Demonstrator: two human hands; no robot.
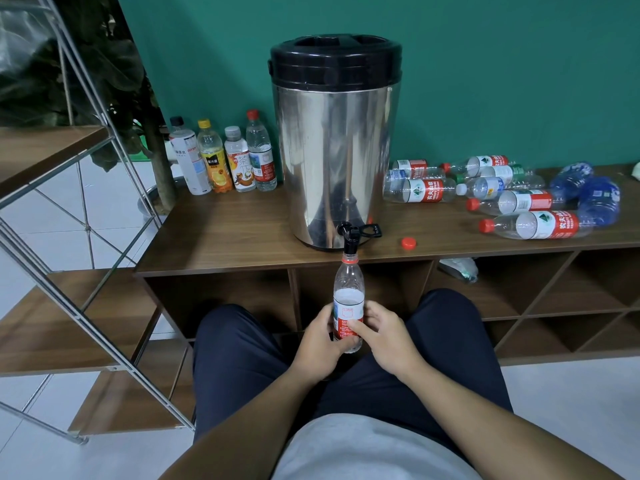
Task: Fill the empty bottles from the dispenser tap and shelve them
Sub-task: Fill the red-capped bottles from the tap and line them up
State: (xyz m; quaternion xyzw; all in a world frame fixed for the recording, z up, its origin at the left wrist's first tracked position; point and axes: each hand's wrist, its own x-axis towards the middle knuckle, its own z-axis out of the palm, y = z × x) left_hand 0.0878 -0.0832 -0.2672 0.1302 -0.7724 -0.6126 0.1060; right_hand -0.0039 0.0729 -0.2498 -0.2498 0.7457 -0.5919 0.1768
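- Bottle (348, 299) upright right under the dispenser tap (352, 234), uncapped, mouth at the spout
- Left hand (320, 344) and right hand (384, 336) both wrapped round its lower half
- Red cap (408, 243) on the cabinet top (221, 237), right of the tap

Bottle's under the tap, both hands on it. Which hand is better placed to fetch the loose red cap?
Right hand: the red cap lies right of the tap; left hand grips the bottle.

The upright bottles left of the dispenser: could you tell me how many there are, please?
4, in a row on the cabinet top by the wall: black-capped, yellow-capped, grey-capped, red-capped nearest the dispenser. None seems hidden.
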